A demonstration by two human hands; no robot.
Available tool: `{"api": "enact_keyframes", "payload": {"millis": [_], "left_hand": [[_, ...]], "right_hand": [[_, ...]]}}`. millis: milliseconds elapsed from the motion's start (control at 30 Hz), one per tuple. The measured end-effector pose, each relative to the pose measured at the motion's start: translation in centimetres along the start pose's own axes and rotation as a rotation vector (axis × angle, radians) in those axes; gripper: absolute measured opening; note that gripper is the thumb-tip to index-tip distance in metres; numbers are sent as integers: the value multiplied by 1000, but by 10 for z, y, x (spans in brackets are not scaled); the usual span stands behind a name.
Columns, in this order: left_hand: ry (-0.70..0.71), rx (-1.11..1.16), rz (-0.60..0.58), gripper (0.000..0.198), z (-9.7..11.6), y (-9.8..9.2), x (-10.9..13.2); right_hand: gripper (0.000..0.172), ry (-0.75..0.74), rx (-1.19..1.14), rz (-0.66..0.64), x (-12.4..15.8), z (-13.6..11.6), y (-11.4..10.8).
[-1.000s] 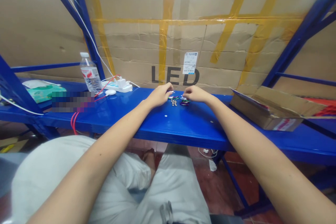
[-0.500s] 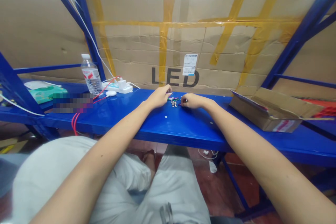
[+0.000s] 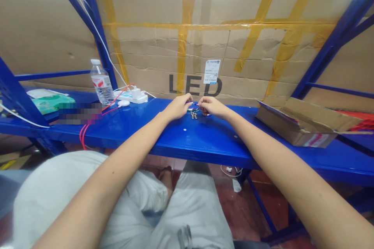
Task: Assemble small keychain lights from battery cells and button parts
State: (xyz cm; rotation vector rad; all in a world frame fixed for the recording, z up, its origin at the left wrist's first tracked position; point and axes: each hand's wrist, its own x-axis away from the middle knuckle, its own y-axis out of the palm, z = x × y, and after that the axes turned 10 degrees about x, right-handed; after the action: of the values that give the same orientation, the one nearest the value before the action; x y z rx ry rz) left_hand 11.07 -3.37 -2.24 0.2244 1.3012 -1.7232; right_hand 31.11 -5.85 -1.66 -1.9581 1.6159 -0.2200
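Note:
My left hand (image 3: 180,107) is over the blue shelf board (image 3: 163,136), its thumb and fingers pinched around a small pale piece too small to name. Close on its right, my right hand (image 3: 212,107) is also closed in a pinch. The fingertips of both hands nearly meet, and what the right one holds is mostly hidden. Several small coppery metal pieces (image 3: 194,116) lie in a cluster on the board between and just below the hands. Thin green and purple slender items (image 3: 193,109) lie behind them, partly covered by the fingers.
An open cardboard box (image 3: 295,124) is on the right. To the left stand a water bottle (image 3: 101,83), a white power strip (image 3: 136,97) with red and white cables, and a green tissue pack (image 3: 49,103). A large cardboard carton (image 3: 146,54) forms the back wall.
My right hand has risen from the board and moved slightly back, bringing its fingertips close to the left hand's. The left hand has barely moved.

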Motion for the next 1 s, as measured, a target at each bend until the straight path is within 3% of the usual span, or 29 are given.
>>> {"api": "enact_keyframes", "payload": {"millis": [400, 767, 1000], "left_hand": [[71, 21, -33, 11, 2, 1, 0], [42, 11, -20, 11, 2, 1, 0], [-37, 53, 32, 12, 0, 4, 0]], "right_hand": [[17, -31, 364, 31, 4, -10, 12], [16, -9, 256, 104, -7, 5, 9], [22, 68, -142, -8, -2, -1, 17]]}}
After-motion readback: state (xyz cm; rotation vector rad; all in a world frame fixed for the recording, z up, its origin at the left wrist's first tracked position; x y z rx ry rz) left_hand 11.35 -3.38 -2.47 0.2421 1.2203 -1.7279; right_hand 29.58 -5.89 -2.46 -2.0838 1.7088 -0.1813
